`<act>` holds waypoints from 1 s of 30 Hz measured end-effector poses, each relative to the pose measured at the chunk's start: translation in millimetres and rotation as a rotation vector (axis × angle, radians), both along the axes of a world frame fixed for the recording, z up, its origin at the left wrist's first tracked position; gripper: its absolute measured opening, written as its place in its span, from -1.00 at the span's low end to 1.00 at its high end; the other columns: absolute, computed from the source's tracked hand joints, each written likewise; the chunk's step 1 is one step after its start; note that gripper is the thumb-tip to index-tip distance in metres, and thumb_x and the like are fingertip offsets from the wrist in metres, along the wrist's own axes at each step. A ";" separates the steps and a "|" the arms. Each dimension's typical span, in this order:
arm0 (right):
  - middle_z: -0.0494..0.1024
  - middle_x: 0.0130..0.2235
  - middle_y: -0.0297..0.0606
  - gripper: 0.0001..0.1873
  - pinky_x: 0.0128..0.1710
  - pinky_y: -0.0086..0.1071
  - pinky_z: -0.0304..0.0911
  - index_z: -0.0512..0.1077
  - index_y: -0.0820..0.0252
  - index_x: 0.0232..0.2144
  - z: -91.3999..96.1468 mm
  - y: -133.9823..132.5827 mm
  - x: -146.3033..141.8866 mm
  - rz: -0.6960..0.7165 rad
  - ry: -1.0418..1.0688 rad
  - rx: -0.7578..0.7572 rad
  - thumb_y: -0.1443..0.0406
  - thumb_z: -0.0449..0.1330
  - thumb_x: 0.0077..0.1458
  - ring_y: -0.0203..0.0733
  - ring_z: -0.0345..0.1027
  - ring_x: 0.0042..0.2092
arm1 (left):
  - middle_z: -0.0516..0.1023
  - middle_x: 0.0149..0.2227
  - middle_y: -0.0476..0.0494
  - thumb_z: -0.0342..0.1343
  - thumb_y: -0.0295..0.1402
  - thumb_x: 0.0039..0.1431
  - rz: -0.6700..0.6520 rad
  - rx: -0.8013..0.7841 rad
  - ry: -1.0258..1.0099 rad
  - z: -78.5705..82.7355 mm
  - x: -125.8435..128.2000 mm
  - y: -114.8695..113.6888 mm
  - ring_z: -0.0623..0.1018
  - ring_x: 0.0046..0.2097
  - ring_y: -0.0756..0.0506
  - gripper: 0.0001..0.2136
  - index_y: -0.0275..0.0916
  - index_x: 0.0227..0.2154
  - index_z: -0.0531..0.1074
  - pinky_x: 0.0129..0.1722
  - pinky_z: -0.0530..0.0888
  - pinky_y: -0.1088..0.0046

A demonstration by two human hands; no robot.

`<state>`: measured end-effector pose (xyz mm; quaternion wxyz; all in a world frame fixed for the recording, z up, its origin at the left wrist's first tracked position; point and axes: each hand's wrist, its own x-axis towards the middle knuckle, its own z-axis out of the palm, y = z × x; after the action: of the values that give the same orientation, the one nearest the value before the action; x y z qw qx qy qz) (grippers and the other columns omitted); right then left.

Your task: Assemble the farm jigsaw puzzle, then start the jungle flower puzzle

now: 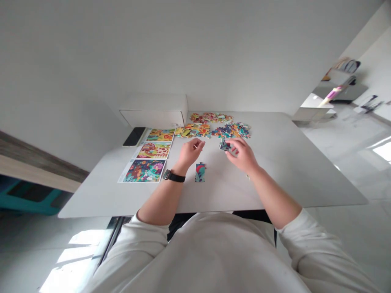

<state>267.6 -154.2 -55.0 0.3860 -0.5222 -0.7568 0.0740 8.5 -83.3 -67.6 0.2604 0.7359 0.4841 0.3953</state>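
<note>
Grip, right: your right hand (242,155) is pinched nearly shut on a jigsaw piece (225,145)
Grip, left: your left hand (190,154) has its fingers bunched, can't tell if it's holding anything
Joined pieces (200,172): 8 o'clock from your right hand
Loose pieces (231,130): 12 o'clock from your right hand
Picture cards (153,150): 9 o'clock from your left hand

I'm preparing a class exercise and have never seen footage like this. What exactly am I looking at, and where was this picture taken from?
This picture comes from a camera worn on a person's head, looking down at their own bare hands. On the white table lie three printed picture sheets, loose jigsaw pieces and a phone. The right hand holds a jigsaw piece. The left hand, with a wristwatch on its wrist, is near a teal-and-red puzzle section.
</note>
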 end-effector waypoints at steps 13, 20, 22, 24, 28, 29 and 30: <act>0.55 0.14 -0.12 -0.43 -0.04 -0.22 0.50 0.33 0.00 0.24 -46.4 -18.1 -32.1 0.154 -0.062 -0.040 0.36 0.28 0.21 -0.14 0.52 -0.22 | 0.63 -0.38 -0.12 0.38 0.05 0.03 -0.155 -0.377 -0.221 -11.3 -0.5 -43.1 0.48 -0.41 -0.02 -0.56 -0.25 -0.29 0.58 -0.42 0.37 0.46; 0.55 0.15 -0.13 -0.41 -0.02 -0.21 0.51 0.32 -0.01 0.27 -44.9 -17.8 -25.7 0.179 -0.043 -0.038 0.36 0.27 0.22 -0.13 0.54 -0.19 | 0.65 -0.34 -0.14 0.41 -0.13 -0.03 -0.177 -0.437 -0.268 -20.8 3.1 -37.9 0.56 -0.36 -0.06 -0.60 -0.26 -0.18 0.58 -0.40 0.43 0.45; 0.54 0.17 -0.12 -0.42 0.00 -0.20 0.51 0.33 -0.01 0.27 -44.0 -17.7 -24.3 0.197 -0.024 -0.025 0.36 0.27 0.23 -0.11 0.55 -0.13 | 0.65 -0.33 -0.15 0.40 -0.15 -0.01 -0.182 -0.429 -0.283 -22.5 3.0 -38.1 0.57 -0.35 -0.07 -0.60 -0.26 -0.15 0.58 -0.40 0.43 0.45; 0.52 0.21 -0.10 -0.46 0.03 -0.17 0.52 0.36 -0.01 0.25 -43.2 -17.2 -23.3 0.225 -0.013 -0.020 0.34 0.27 0.26 -0.06 0.55 -0.01 | 0.65 -0.34 -0.15 0.39 -0.16 0.01 -0.182 -0.415 -0.288 -24.2 2.9 -37.9 0.57 -0.35 -0.07 -0.62 -0.27 -0.15 0.59 -0.40 0.43 0.45; 0.53 0.21 -0.12 -0.57 0.14 -0.12 0.49 0.46 -0.01 0.16 -43.5 -14.7 -22.5 0.266 -0.027 -0.026 0.36 0.24 0.27 -0.01 0.46 0.21 | 0.64 -0.37 -0.13 0.36 -0.19 0.03 -0.168 -0.414 -0.260 -26.6 3.0 -36.8 0.55 -0.39 -0.06 -0.65 -0.27 -0.15 0.61 -0.44 0.42 0.45; 0.54 0.20 -0.12 -0.59 0.17 -0.11 0.48 0.48 -0.01 0.14 -44.0 -13.9 -22.4 0.268 -0.034 -0.026 0.37 0.24 0.27 -0.01 0.45 0.22 | 0.64 -0.38 -0.13 0.35 -0.20 0.04 -0.163 -0.418 -0.249 -26.7 3.0 -36.8 0.55 -0.39 -0.06 -0.66 -0.27 -0.15 0.61 -0.44 0.42 0.45; 0.54 0.19 -0.12 -0.61 0.19 -0.10 0.47 0.50 -0.01 0.12 -44.7 -13.2 -22.4 0.266 -0.042 -0.027 0.37 0.24 0.28 -0.02 0.45 0.23 | 0.64 -0.38 -0.13 0.34 -0.21 0.04 -0.157 -0.419 -0.239 -26.7 3.0 -36.9 0.55 -0.39 -0.06 -0.68 -0.27 -0.16 0.62 -0.43 0.42 0.45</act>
<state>245.2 -167.3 -99.7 0.3498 -0.4237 -0.8264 0.1235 11.5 -120.2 -94.3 0.4926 0.6491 0.4627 0.3491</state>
